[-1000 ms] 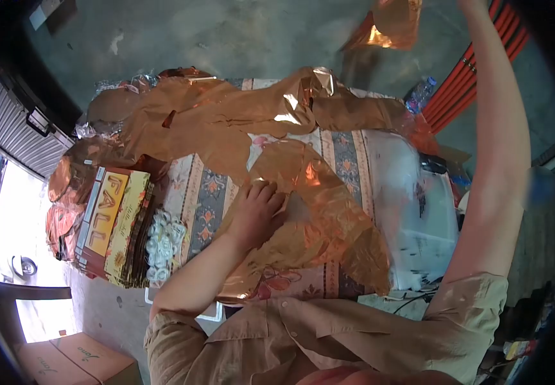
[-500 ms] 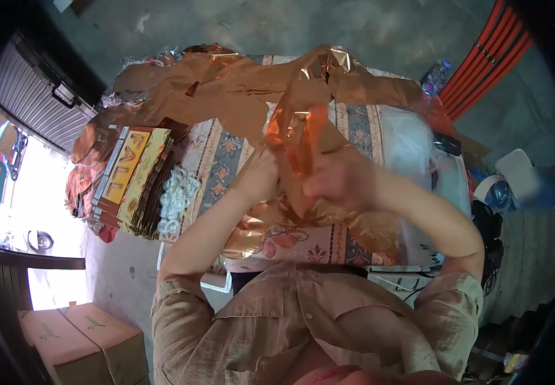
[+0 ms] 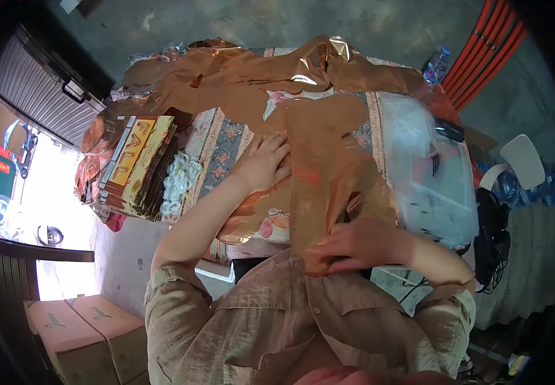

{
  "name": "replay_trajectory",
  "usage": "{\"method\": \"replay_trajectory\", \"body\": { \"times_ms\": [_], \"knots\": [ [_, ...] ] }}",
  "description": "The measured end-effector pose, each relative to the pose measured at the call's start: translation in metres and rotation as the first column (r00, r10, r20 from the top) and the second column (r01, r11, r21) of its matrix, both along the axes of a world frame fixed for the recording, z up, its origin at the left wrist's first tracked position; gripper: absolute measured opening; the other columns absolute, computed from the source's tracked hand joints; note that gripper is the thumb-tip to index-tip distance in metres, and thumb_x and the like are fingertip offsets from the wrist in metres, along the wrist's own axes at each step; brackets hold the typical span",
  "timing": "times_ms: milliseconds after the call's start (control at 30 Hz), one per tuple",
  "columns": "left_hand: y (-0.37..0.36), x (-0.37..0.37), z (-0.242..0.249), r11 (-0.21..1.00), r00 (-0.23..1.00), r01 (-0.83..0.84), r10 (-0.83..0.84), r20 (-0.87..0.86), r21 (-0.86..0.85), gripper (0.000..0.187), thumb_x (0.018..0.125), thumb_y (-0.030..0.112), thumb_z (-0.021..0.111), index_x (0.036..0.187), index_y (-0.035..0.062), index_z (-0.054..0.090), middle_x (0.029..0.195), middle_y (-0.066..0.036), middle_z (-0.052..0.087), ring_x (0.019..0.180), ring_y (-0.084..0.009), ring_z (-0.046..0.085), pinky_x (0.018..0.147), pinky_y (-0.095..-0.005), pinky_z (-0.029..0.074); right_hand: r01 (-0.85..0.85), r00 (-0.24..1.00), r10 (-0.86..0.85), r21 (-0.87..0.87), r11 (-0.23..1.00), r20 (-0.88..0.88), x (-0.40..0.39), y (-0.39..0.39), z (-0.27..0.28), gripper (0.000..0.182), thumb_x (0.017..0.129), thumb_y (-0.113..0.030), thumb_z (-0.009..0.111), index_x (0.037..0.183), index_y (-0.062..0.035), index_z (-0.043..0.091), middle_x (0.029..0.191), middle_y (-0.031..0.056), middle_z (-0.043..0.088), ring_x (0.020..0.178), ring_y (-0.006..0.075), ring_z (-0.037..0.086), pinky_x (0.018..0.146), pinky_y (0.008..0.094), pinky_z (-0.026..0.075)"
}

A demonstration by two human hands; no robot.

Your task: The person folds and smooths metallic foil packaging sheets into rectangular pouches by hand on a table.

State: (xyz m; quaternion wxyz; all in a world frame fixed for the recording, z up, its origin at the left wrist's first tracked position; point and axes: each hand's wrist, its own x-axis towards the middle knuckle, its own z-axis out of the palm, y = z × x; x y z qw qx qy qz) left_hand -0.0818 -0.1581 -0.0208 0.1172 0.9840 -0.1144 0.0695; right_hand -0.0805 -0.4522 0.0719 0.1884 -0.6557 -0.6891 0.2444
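Copper-coloured foil balloon sheet (image 3: 319, 141) lies as a long strip over the patterned tablecloth, its lower end hanging past the near table edge. My left hand (image 3: 264, 162) rests flat, fingers stretched, along the strip's left side. At the lower end, my right hand (image 3: 361, 245) lies over the foil with its fingers stretched out and apart; its underside is hidden. More copper foil (image 3: 194, 90) spreads across the far side of the table, creased and shiny in places.
On the left are a stack of printed packets (image 3: 137, 160) marked "FALL" and white ribbon coils (image 3: 180, 183). Clear plastic bags (image 3: 425, 173) lie at right beside a dark object (image 3: 449, 130). A bottle (image 3: 436, 64) stands beyond; cardboard boxes (image 3: 88, 333) sit on the floor.
The bunched foil between my hands now lies flattened as a strip. My right hand has moved down towards my body; my left hand has opened flat near the same place.
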Motion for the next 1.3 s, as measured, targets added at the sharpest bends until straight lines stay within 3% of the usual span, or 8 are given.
{"method": "replay_trajectory", "body": {
  "times_ms": [100,167,233,333,467,667,800,1300],
  "knots": [
    [-0.005,-0.004,-0.001,1.000,0.998,-0.004,0.005,-0.066,0.010,0.059,0.091,0.040,0.056,0.138,0.0070,0.043,0.146,-0.018,0.037,0.140,-0.0325,0.031,0.114,-0.0505,0.020,0.118,0.955,-0.140,-0.098,0.988,-0.262,0.025,0.014,0.006,0.037,0.089,-0.032,0.061,0.120,-0.0106,0.062,0.104,0.0074,0.066,0.098,0.0271,0.061,0.080,0.0384,0.052],
    [-0.004,-0.002,-0.001,1.000,0.999,0.018,-0.018,0.052,0.000,0.057,0.090,0.039,0.058,0.136,0.0067,0.046,0.143,-0.017,0.042,0.135,-0.0320,0.038,0.112,-0.0510,0.027,0.201,0.960,-0.256,0.363,0.910,0.112,0.058,0.031,-0.030,0.034,0.085,-0.026,0.066,0.115,-0.0079,0.064,0.109,0.0085,0.065,0.099,0.0279,0.060,0.080,0.0400,0.050],
    [-0.004,-0.001,-0.001,1.000,0.998,0.016,-0.017,0.062,0.016,0.058,0.091,0.039,0.058,0.137,0.0063,0.045,0.143,-0.017,0.042,0.135,-0.0319,0.038,0.112,-0.0499,0.027,0.403,0.756,-0.549,0.409,0.819,0.355,0.078,0.050,-0.056,0.043,0.087,-0.028,0.064,0.122,-0.0044,0.059,0.122,0.0124,0.060,0.110,0.0312,0.055,0.092,0.0423,0.045],
    [-0.003,-0.001,-0.002,0.999,0.992,0.009,-0.005,0.123,-0.035,0.057,0.091,0.037,0.058,0.136,0.0055,0.045,0.143,-0.018,0.042,0.134,-0.0319,0.039,0.111,-0.0472,0.029,0.540,0.737,-0.603,0.270,0.797,0.305,0.079,0.073,-0.066,0.050,0.088,-0.032,0.061,0.125,-0.0001,0.054,0.132,0.0168,0.051,0.121,0.0342,0.047,0.101,0.0430,0.039],
    [0.017,-0.003,-0.001,0.987,0.978,0.060,-0.028,0.205,-0.149,0.055,0.090,0.032,0.061,0.134,0.0042,0.045,0.135,-0.019,0.049,0.125,-0.0331,0.046,0.107,-0.0436,0.034,0.491,0.772,-0.546,0.239,0.838,0.325,0.077,0.081,-0.090,0.055,0.089,-0.036,0.058,0.130,0.0007,0.050,0.138,0.0191,0.046,0.126,0.0356,0.043,0.104,0.0448,0.036],
    [0.032,-0.015,-0.003,0.988,0.990,0.068,-0.050,0.128,-0.140,0.051,0.085,0.022,0.064,0.129,0.0034,0.048,0.118,-0.018,0.058,0.113,-0.0358,0.053,0.100,-0.0441,0.039,0.441,0.791,-0.530,0.316,0.840,0.306,0.064,0.096,-0.101,0.055,0.089,-0.036,0.060,0.129,0.0006,0.050,0.137,0.0191,0.046,0.126,0.0349,0.043,0.103,0.0446,0.037],
    [0.032,-0.013,-0.001,0.969,0.997,0.001,0.017,0.070,-0.249,0.050,0.085,0.020,0.064,0.129,0.0028,0.048,0.116,-0.019,0.058,0.112,-0.0368,0.053,0.099,-0.0435,0.040,0.423,0.808,-0.511,0.316,0.849,0.294,0.066,0.107,-0.097,0.054,0.088,-0.036,0.061,0.128,-0.0006,0.051,0.135,0.0177,0.047,0.124,0.0341,0.044,0.102,0.0447,0.038],
    [0.038,-0.011,0.006,0.986,0.993,0.058,-0.042,0.107,-0.155,0.057,0.081,0.022,0.069,0.130,0.0004,0.048,0.119,-0.021,0.057,0.113,-0.0388,0.052,0.098,-0.0439,0.041,0.423,0.753,-0.559,0.396,0.815,0.347,0.051,0.118,-0.107,0.053,0.086,-0.032,0.062,0.126,0.0012,0.051,0.133,0.0182,0.047,0.123,0.0338,0.044,0.101,0.0444,0.039]
  ]
}}
